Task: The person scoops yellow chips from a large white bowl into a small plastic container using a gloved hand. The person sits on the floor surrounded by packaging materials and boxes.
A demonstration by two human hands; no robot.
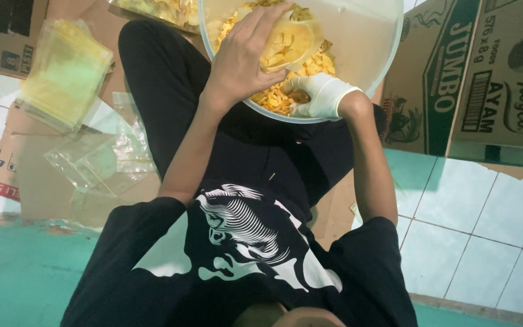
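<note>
Hands (246, 57) in chip-filled basin (364, 54).

Pale tiled floor (485, 224); teal strip (25, 272) along edge; flattened cardboard (43, 188) underfoot; cardboard box (473, 79) alongside.

Head camera, straight down, close

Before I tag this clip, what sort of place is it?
Probably a home snack-packing spot on the floor: pale green floor tiles, printed cardboard cartons, clear plastic bags and a translucent basin of yellow chips.
</note>
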